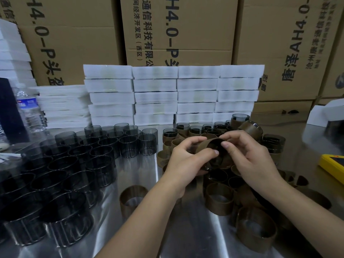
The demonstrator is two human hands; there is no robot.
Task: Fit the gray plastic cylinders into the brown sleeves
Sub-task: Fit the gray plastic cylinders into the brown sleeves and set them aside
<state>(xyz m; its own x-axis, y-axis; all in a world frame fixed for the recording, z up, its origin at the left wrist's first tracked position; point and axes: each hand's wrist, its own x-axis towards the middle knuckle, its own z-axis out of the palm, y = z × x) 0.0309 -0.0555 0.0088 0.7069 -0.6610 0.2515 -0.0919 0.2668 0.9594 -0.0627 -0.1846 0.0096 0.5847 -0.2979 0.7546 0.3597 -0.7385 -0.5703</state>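
**While both hands grip one sleeve, the cylinders stand in rows**

Where the two hands meet above the middle of the table, a brown sleeve (212, 140) is held tilted, its open mouth turned toward the camera, with a gray plastic cylinder (216, 160) showing dark inside it. How far the cylinder sits in the sleeve cannot be told. The left hand (188, 159) grasps the sleeve from the left, thumb laid across its front and fingers curled over the top. The right hand (253, 155) pinches the sleeve's right rim, thumb on the near edge and fingers bent behind it.

Directly below and to the right of the hands lies a loose pile of empty brown sleeves (219, 200), some upright, some tipped. One single sleeve (133, 198) stands apart, just left of the left forearm. Behind the hands, more sleeves with dark cylinders in them (240, 120) are gathered near the back of the pile.

On the left half of the table (137, 168), a shiny metal surface, bare gray cylinders (74, 164) stand upright in close rows, many touching.

Further back, white foam trays (154, 90) are stacked in columns against large cardboard boxes (186, 25) printed with dark lettering. A clear water bottle (29, 110) stands at the far left beside the foam. At the right edge lie a yellow device (333, 164), partly cut off, and a white box (325, 114) behind it.
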